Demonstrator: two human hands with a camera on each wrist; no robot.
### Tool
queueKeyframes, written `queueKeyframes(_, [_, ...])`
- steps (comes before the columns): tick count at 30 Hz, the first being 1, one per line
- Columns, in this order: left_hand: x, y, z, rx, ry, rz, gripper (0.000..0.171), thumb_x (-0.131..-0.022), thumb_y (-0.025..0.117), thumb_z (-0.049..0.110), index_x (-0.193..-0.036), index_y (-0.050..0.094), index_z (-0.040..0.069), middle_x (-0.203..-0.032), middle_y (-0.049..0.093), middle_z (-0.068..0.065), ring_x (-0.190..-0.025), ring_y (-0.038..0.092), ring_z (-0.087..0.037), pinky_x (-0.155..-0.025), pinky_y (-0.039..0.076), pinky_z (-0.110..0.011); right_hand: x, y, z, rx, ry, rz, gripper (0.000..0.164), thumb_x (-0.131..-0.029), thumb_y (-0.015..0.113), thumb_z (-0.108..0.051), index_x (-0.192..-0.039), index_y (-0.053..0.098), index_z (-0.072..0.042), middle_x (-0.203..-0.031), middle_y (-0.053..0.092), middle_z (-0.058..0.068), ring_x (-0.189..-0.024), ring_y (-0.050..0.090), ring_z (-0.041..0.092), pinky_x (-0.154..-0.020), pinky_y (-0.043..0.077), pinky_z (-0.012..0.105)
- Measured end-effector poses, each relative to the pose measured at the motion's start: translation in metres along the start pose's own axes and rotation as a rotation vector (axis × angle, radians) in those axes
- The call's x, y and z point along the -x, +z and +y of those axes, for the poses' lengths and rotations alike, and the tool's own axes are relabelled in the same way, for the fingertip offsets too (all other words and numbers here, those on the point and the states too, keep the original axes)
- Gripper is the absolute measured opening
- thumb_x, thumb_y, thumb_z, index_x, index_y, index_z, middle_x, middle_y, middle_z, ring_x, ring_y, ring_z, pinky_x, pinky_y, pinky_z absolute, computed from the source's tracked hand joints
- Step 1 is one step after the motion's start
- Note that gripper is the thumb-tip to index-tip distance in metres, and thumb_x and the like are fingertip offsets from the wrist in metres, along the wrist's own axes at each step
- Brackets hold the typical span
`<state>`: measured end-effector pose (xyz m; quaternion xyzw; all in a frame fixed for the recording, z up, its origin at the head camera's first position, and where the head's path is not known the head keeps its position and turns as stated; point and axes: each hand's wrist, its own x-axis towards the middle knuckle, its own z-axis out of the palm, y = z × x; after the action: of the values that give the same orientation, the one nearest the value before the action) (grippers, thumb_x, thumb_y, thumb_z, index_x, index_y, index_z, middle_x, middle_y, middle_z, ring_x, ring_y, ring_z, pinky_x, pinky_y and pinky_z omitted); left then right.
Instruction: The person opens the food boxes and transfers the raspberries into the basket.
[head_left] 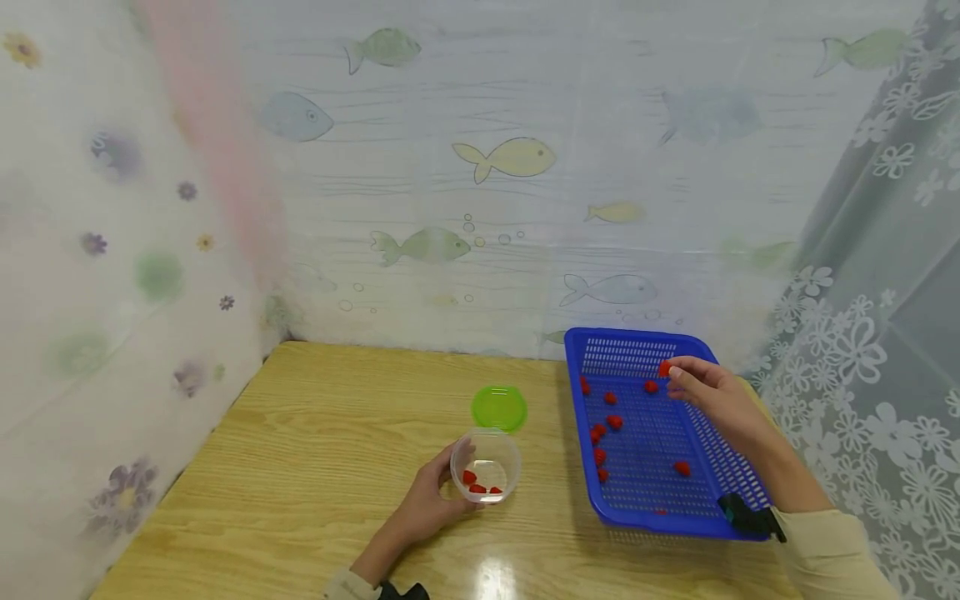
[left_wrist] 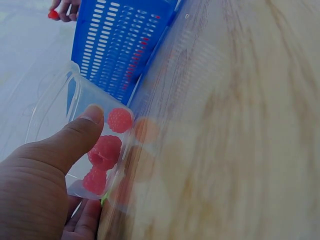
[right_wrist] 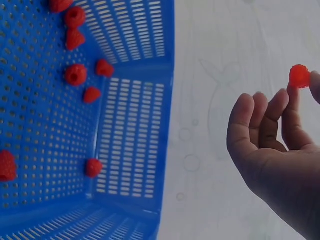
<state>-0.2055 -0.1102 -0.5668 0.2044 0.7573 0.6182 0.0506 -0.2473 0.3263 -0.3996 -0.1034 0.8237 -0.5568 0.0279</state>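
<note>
My right hand point(head_left: 726, 410) pinches a red raspberry point(right_wrist: 299, 76) between thumb and fingertip, raised over the far right part of a blue plastic basket point(head_left: 643, 479). Several more raspberries point(right_wrist: 76, 74) lie scattered on the basket's slotted floor, most toward its left side. My left hand point(head_left: 433, 500) holds a small clear plastic container point(head_left: 507, 446) from the left side, with the thumb point(left_wrist: 75, 135) against its wall. Three raspberries point(left_wrist: 105, 152) sit at the bottom of that container, which stands on the table tilted a little toward me in the head view.
A round green lid point(head_left: 499, 408) lies on the wooden table point(head_left: 300, 467) just behind the container. The basket stands at the table's right side. Behind rises a curtain printed with fish point(head_left: 517, 158), and a flowered curtain point(head_left: 862, 358) hangs close on the right.
</note>
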Motion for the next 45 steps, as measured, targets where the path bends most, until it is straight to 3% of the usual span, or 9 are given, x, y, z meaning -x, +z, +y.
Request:
queueKeyframes(6, [0.000, 0.000, 0.002, 0.003, -0.011, 0.001, 0.095, -0.078, 0.089, 0.012, -0.157, 0.037, 0.014, -0.151, 0.051, -0.017, -0.138, 0.051, -0.032, -0.110, 0.040, -0.020, 0.001, -0.003, 0.000, -0.074, 0.044, 0.002, 0.020, -0.108, 0.049, -0.030, -0.124, 0.058, -0.021, -0.115, 0.057, -0.020, -0.101, 0.063, -0.002, -0.088, 0.051, 0.011])
queueKeyframes(14, [0.000, 0.001, 0.002, -0.002, -0.019, -0.003, 0.094, -0.079, 0.088, 0.012, -0.157, 0.037, 0.014, -0.151, 0.051, -0.016, -0.138, 0.051, -0.031, -0.110, 0.040, -0.020, -0.002, -0.002, 0.003, -0.121, -0.034, -0.018, 0.025, -0.109, 0.048, -0.024, -0.125, 0.062, -0.010, -0.114, 0.062, -0.016, -0.102, 0.062, 0.001, -0.088, 0.053, 0.015])
queueKeyframes(21, [0.000, 0.000, 0.002, 0.003, -0.018, -0.002, 0.095, -0.078, 0.088, 0.008, -0.158, 0.036, 0.013, -0.151, 0.051, -0.016, -0.139, 0.049, -0.032, -0.110, 0.038, -0.018, 0.001, -0.001, -0.002, -0.122, -0.044, -0.023, 0.020, -0.109, 0.048, -0.023, -0.117, 0.066, -0.023, -0.113, 0.061, -0.016, -0.101, 0.062, 0.000, -0.087, 0.053, 0.014])
queueKeyframes(26, [0.000, 0.000, 0.002, 0.002, -0.013, -0.006, 0.095, -0.078, 0.087, 0.007, -0.158, 0.036, 0.011, -0.152, 0.050, -0.016, -0.140, 0.049, -0.031, -0.110, 0.038, -0.016, 0.008, 0.006, -0.013, -0.099, -0.103, -0.033, 0.022, -0.109, 0.047, -0.019, -0.118, 0.067, -0.020, -0.112, 0.063, -0.013, -0.098, 0.064, 0.003, -0.087, 0.053, 0.014])
queueKeyframes(32, [0.000, -0.001, 0.003, 0.002, -0.003, -0.006, 0.094, -0.078, 0.087, 0.005, -0.157, 0.036, 0.007, -0.152, 0.050, -0.018, -0.139, 0.049, -0.032, -0.110, 0.038, -0.016, 0.023, 0.031, -0.034, -0.072, -0.233, -0.036, 0.024, -0.109, 0.044, -0.010, -0.121, 0.065, -0.011, -0.108, 0.064, -0.009, -0.096, 0.064, 0.007, -0.087, 0.054, 0.016])
queueKeyframes(40, [0.000, -0.001, 0.004, -0.014, -0.013, 0.002, 0.095, -0.077, 0.088, 0.008, -0.157, 0.037, 0.009, -0.151, 0.051, -0.017, -0.139, 0.050, -0.032, -0.111, 0.040, -0.020, 0.039, 0.086, -0.055, -0.009, -0.312, -0.091, 0.021, -0.107, 0.048, -0.004, -0.121, 0.062, -0.002, -0.116, 0.065, -0.007, -0.103, 0.063, 0.009, -0.088, 0.052, 0.019])
queueKeyframes(45, [-0.001, 0.000, 0.003, -0.013, -0.008, 0.006, 0.093, -0.078, 0.088, 0.009, -0.156, 0.038, 0.009, -0.150, 0.052, -0.017, -0.137, 0.051, -0.032, -0.110, 0.042, -0.020, 0.043, 0.126, -0.052, 0.050, -0.346, -0.132, 0.022, -0.105, 0.054, -0.006, -0.124, 0.062, -0.010, -0.116, 0.061, 0.000, -0.100, 0.060, 0.011, -0.085, 0.055, 0.025])
